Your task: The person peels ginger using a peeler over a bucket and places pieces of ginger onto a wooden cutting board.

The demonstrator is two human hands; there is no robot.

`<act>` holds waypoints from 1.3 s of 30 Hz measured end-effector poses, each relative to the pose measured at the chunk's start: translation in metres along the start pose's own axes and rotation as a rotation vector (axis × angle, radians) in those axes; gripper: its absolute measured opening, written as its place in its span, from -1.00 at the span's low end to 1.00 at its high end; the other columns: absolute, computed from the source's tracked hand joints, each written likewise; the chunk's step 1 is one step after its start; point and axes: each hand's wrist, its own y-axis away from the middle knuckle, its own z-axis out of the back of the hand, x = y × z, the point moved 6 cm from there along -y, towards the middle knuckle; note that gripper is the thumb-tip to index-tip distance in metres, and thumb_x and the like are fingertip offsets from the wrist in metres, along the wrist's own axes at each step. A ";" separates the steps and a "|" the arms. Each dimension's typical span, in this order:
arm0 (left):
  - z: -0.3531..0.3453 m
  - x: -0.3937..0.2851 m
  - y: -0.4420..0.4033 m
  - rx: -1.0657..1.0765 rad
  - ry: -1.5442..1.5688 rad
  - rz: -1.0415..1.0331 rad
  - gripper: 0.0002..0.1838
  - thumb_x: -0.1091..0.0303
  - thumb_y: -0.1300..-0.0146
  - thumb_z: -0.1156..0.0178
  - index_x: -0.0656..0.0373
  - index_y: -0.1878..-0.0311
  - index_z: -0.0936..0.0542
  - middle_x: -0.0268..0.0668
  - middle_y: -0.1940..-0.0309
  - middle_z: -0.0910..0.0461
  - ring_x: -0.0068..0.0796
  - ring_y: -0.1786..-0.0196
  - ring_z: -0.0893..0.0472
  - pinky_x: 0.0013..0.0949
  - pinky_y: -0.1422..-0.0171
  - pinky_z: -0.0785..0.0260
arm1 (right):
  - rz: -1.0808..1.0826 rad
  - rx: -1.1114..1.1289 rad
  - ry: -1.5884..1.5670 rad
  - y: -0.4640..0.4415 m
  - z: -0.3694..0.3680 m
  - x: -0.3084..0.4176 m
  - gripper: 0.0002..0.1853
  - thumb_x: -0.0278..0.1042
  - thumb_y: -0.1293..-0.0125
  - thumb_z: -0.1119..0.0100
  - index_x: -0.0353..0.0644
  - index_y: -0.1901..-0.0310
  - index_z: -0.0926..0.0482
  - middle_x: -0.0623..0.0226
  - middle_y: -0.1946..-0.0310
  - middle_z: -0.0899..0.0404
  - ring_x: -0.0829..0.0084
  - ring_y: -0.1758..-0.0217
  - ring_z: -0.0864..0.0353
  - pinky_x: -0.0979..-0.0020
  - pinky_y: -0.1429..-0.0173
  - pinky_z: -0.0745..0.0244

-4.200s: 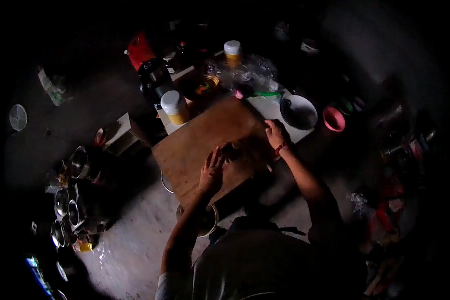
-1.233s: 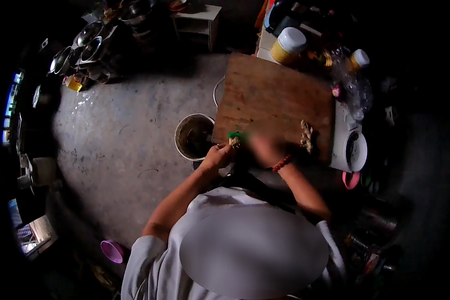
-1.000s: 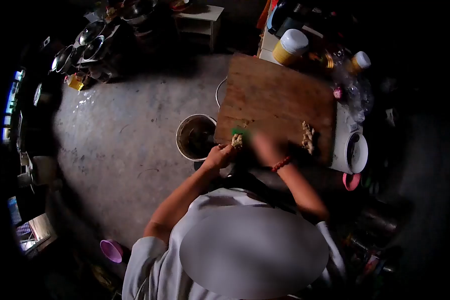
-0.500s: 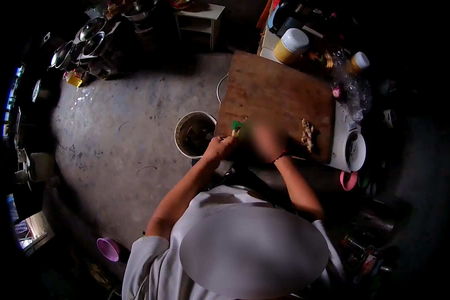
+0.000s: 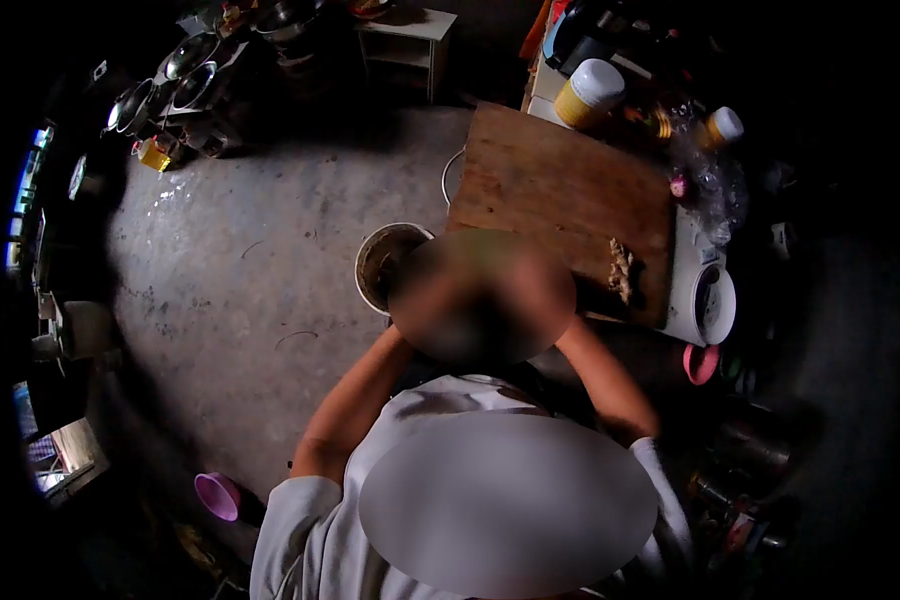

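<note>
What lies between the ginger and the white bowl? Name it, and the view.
In the head view, between the ginger and the white bowl lie only a bare margin of the wooden board and a strip of white surface.

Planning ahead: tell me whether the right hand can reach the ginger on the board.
Probably yes: the ginger lies near the right hand, nothing visible between them, though blur hides whether that hand is free.

Knobbly tan ginger [image 5: 621, 271], lying flat, on brown wooden board [image 5: 570, 175], near its edge
</note>
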 end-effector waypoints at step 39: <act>-0.034 -0.021 0.041 0.016 0.464 0.202 -0.77 0.03 -0.28 0.05 -0.06 0.34 -0.41 -0.57 0.56 -0.27 -0.70 0.59 -0.18 -0.61 0.54 0.06 | 0.021 -0.275 -0.071 0.005 -0.003 -0.029 -0.79 -0.42 -0.28 0.08 -0.23 0.13 -0.52 0.09 0.11 -0.53 0.19 0.07 -0.52 0.27 0.04 -0.43</act>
